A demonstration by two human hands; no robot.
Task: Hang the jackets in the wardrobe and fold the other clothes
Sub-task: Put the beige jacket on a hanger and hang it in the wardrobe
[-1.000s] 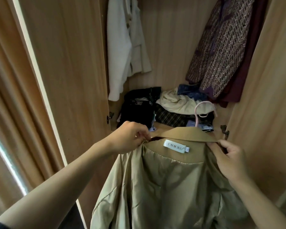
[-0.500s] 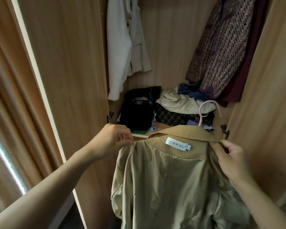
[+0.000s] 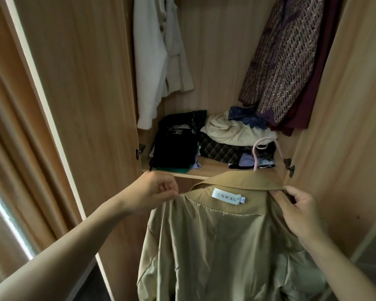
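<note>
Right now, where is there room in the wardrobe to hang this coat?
Free: the gap between the white jacket and the tweed jacket. Crowded: the shelf, apart from its bare front strip.

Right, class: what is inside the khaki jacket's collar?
Inside the khaki jacket, a pink hanger's hook rises above the collar, near a white label. The hanger's shoulders are covered by fabric. The left hand and right hand pinch the jacket.

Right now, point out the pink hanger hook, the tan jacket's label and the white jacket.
pink hanger hook (image 3: pixel 267 142), head view, top of the curve.
label (image 3: pixel 226 196), head view, middle of the white tag.
white jacket (image 3: pixel 150 61), head view, front panel.
</note>
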